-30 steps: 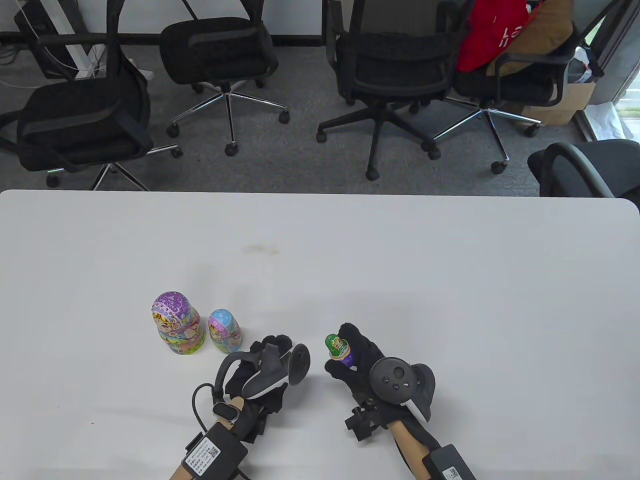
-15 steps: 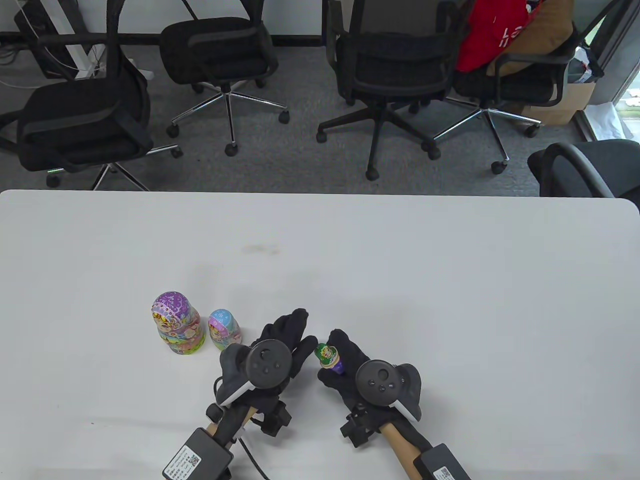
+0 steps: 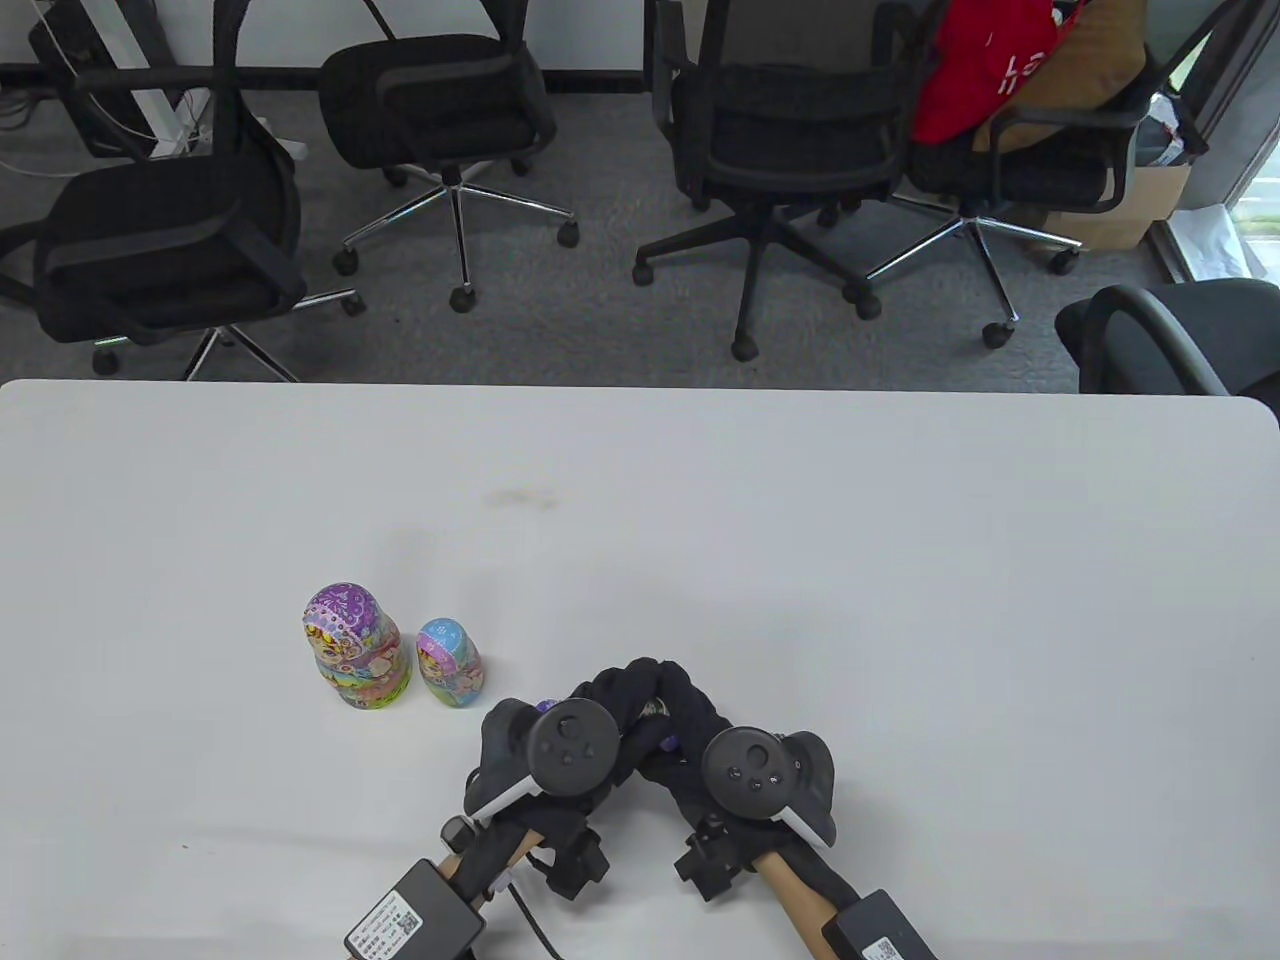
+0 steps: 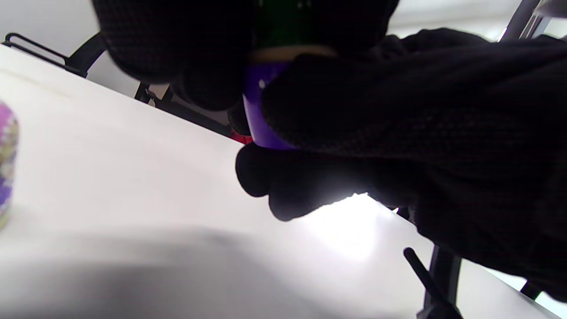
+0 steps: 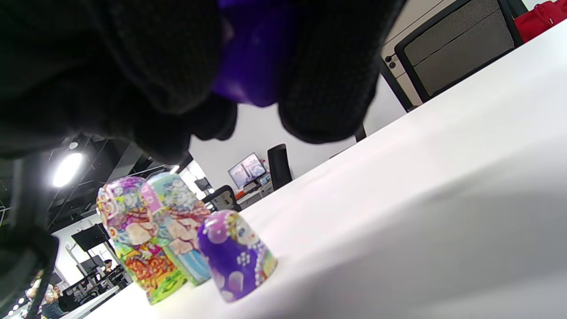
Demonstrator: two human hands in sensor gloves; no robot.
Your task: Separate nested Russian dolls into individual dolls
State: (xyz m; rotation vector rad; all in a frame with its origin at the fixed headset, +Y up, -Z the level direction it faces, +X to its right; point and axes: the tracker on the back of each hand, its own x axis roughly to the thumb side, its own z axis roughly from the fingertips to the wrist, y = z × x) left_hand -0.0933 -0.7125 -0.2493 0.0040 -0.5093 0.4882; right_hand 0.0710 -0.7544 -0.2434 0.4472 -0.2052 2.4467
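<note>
Both gloved hands are now meeting near the bench's near edge, the left hand (image 3: 590, 735) having closed in on the small green-topped, purple-bottomed doll (image 4: 266, 110) that the right hand (image 3: 700, 735) is gripping. Each hand's grip is wrapping tightly around it, left on the upper part, right on the purple base. Just left are standing the large purple-headed painted doll (image 3: 352, 648), the medium blue-headed doll (image 3: 449, 663) and a small purple doll (image 5: 234, 254), with the white bench (image 3: 900, 560) stretching open beyond and rightward.
</note>
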